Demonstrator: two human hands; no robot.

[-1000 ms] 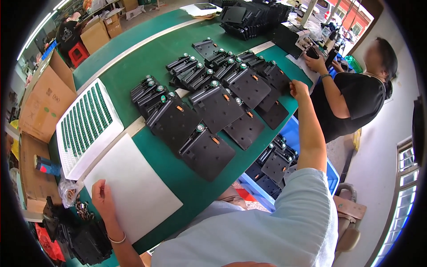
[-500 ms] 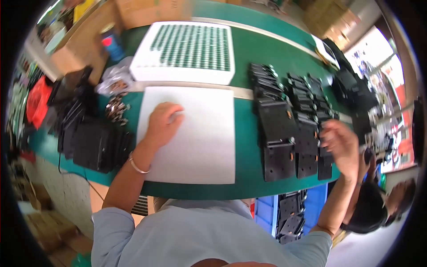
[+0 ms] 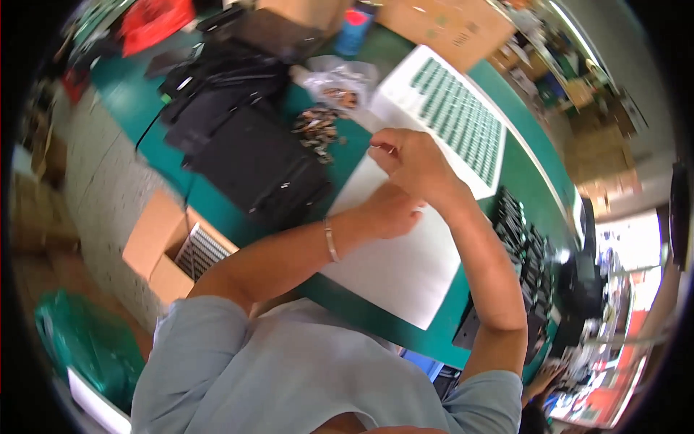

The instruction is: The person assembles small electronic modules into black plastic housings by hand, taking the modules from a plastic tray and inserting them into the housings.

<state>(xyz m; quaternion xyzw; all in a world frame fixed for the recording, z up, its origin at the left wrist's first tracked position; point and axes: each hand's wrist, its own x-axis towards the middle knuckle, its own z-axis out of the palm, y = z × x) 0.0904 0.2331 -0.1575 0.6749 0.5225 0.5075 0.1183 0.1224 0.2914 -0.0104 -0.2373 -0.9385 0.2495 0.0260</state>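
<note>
Green table (image 3: 376, 318), centre: white sheet (image 3: 405, 267) under both hands. Right hand (image 3: 416, 163) pinches something too small to identify, seemingly mid-placement; left hand (image 3: 387, 211), loosely curled, steadies the sheet. Small metal parts (image 3: 316, 129), upper centre, probably supply any next pick.

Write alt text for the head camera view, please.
Both hands meet over a white sheet on a green table: the left hand rests on it, the right hand above. Nearby lie small metal parts and black cases.

brown carton (image 3: 172, 249) open, lower left; clear bag (image 3: 340, 78) top.
</note>
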